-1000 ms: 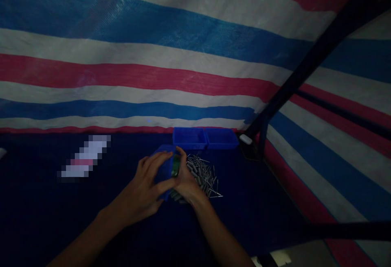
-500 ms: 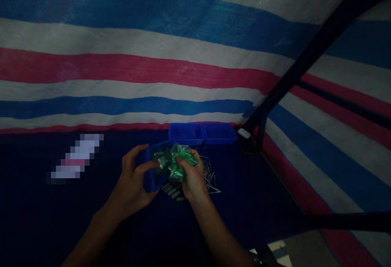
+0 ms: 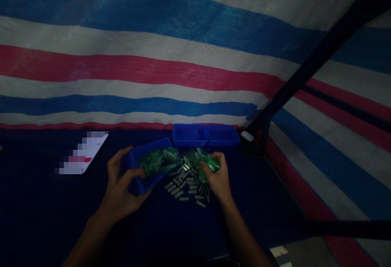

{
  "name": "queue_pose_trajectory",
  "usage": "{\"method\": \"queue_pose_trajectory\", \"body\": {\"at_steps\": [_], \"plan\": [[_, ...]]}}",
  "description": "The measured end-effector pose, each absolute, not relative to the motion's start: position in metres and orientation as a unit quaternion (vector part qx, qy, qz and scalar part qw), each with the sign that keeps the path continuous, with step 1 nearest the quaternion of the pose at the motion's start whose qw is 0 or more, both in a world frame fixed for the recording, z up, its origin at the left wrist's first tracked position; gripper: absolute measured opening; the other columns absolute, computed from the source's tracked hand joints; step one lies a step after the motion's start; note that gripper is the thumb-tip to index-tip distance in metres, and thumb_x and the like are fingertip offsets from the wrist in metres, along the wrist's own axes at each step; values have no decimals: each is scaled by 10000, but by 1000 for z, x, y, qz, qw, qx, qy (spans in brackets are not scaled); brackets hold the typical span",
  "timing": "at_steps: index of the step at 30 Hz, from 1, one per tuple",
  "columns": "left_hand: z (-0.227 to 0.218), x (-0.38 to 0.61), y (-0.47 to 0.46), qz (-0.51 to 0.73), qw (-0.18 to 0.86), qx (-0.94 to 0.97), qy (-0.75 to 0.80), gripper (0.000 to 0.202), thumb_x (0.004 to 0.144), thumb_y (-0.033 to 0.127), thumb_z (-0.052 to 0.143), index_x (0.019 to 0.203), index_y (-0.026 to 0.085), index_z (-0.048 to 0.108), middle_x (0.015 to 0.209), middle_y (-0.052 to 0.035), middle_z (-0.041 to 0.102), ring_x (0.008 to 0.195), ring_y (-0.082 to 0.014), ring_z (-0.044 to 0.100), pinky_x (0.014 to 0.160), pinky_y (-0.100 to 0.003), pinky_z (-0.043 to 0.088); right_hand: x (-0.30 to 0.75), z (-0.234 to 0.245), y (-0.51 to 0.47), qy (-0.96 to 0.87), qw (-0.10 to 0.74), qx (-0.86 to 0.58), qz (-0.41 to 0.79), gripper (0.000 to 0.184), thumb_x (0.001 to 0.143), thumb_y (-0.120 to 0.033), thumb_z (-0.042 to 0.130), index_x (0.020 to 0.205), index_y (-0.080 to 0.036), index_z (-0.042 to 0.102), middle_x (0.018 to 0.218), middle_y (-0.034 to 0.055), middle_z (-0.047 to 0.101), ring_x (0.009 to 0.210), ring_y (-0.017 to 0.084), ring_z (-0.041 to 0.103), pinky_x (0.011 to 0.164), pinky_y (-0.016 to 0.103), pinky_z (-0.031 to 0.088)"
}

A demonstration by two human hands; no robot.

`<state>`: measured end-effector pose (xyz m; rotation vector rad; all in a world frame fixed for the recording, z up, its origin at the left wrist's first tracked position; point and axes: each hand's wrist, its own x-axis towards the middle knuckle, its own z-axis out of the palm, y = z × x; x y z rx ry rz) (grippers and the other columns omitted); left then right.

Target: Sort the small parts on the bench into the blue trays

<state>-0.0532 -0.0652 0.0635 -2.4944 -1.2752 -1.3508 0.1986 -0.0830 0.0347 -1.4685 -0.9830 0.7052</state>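
Observation:
My left hand is closed around the near-left end of a blue plastic bin, which tilts to the right. Crumpled green clear plastic fills much of the bin; its exact kind is hard to make out in the dim light. Another wad of green plastic film is in my right hand, pinched between thumb and fingers to the right of the bin. Between the hands, many short silver metal cylinders lie scattered on the dark blue table. My right hand partly hides some thin metal pins beside them.
Two blue bins stand side by side at the table's back edge. A small white object lies right of them by a dark frame post. A white sheet rests at left. Striped tarpaulin walls the back and right.
My right hand has moved right, away from the bin, with the green plastic film. The bin has shifted left in my left hand, uncovering more silver cylinders. The view has shifted slightly.

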Motion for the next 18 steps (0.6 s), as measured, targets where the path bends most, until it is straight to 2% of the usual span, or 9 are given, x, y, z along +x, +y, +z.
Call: {"method": "queue_pose_trajectory", "body": {"at_steps": [2,5,8,11,13,15,17,18], "plan": [[65,-54,-67,-441,16,-798,-410,265,583,197,702,754,208,499,1358,-67,219,1230,-374,295,862,-539,444,197,31,-82,-493,516,-658,241,412,642,-370,639,977,-209,462,926,28,567,840,178,541,745,316,429],[66,-57,-72,-447,5,-793,-413,264,586,190,702,756,212,502,1361,-62,209,1238,-367,289,868,-530,448,197,31,-80,-541,419,-706,182,523,661,-447,606,1107,-222,451,1071,72,553,1021,256,489,898,460,341],[66,-60,-79,-455,3,-788,-415,260,579,195,707,741,212,504,1354,-59,228,1235,-359,303,872,-529,451,201,31,-81,-551,353,-744,135,583,678,-518,560,1172,-235,435,1116,88,540,1126,313,418,937,581,232],[65,-60,-84,-472,7,-780,-412,262,564,198,713,713,206,497,1346,-52,248,1230,-354,315,864,-529,460,201,38,-86,-553,346,-756,54,628,675,-557,543,1189,-215,431,1251,130,430,1246,363,252,942,631,172],[65,-60,-86,-486,3,-776,-401,263,561,188,710,708,202,493,1347,-53,249,1234,-350,312,861,-521,465,195,53,-93,-573,368,-733,4,619,702,-526,535,1209,-192,414,1289,150,376,1254,358,231,952,613,190],[67,-59,-87,-490,-7,-783,-383,260,562,175,704,712,200,493,1346,-58,251,1232,-345,317,864,-516,464,184,75,-99,-647,381,-660,7,557,762,-434,501,1242,-179,381,1250,147,412,1192,298,341,955,528,280],[72,-56,-88,-481,-24,-797,-365,252,566,168,694,719,199,496,1343,-61,263,1224,-337,332,871,-509,460,171,99,-101,-781,319,-533,71,502,796,-344,472,1265,-199,367,1193,104,476,1111,229,426,946,435,343],[75,-55,-89,-475,-34,-803,-358,249,569,168,690,722,199,496,1342,-61,268,1219,-331,341,873,-501,460,164,109,-100,-832,274,-473,92,511,785,-359,496,1259,-204,385,1182,87,488,1098,215,432,943,403,356]]}}
